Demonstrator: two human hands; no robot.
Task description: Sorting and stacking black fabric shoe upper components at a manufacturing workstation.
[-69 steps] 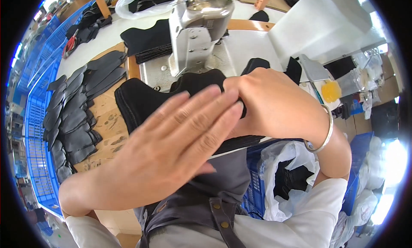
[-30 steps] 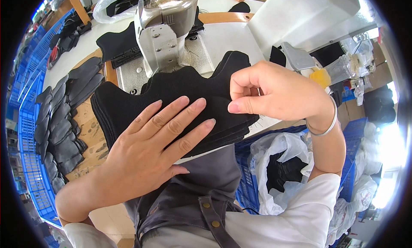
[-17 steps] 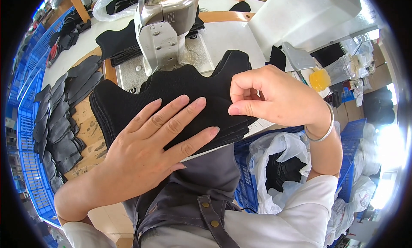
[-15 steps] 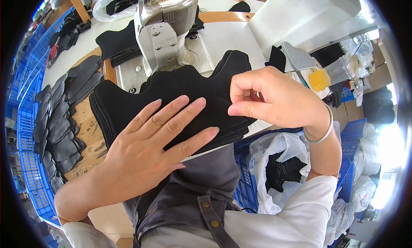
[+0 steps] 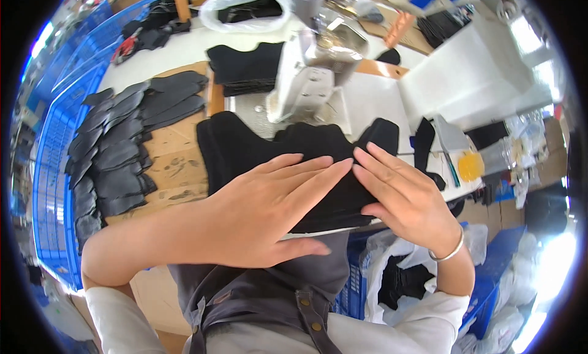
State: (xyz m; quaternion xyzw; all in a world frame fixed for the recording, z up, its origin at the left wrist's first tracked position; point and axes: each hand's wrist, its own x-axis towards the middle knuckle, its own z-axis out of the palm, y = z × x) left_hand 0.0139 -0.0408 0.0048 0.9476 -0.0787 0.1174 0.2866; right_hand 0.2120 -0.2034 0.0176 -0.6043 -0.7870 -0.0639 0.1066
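A stack of black, wavy-edged fabric pieces (image 5: 239,148) lies in front of me at the table's near edge. My left hand (image 5: 275,201) rests palm down across its middle, fingers stretched out and thumb apart. Over the stack's right part, my right hand (image 5: 404,201) has its fingers extended, their tips touching the cloth close to the left fingertips. Neither hand grips anything. Just beyond the stack stands a sewing machine (image 5: 312,84) with a white and shiny metal head. A bracelet (image 5: 448,248) circles my right wrist.
Overlapping dark grey pieces (image 5: 119,148) cover a worn wooden board at left, beside a blue basket (image 5: 52,194). Another black stack (image 5: 248,72) sits behind it. A white plastic bag (image 5: 371,268) holding black pieces is below right. A yellow pot (image 5: 470,166) stands at right.
My right hand has gone from a pinch at the stack's right side to outstretched fingers on the cloth. The left fingers have drawn closer together. The view has shifted, moving the scene rightward.
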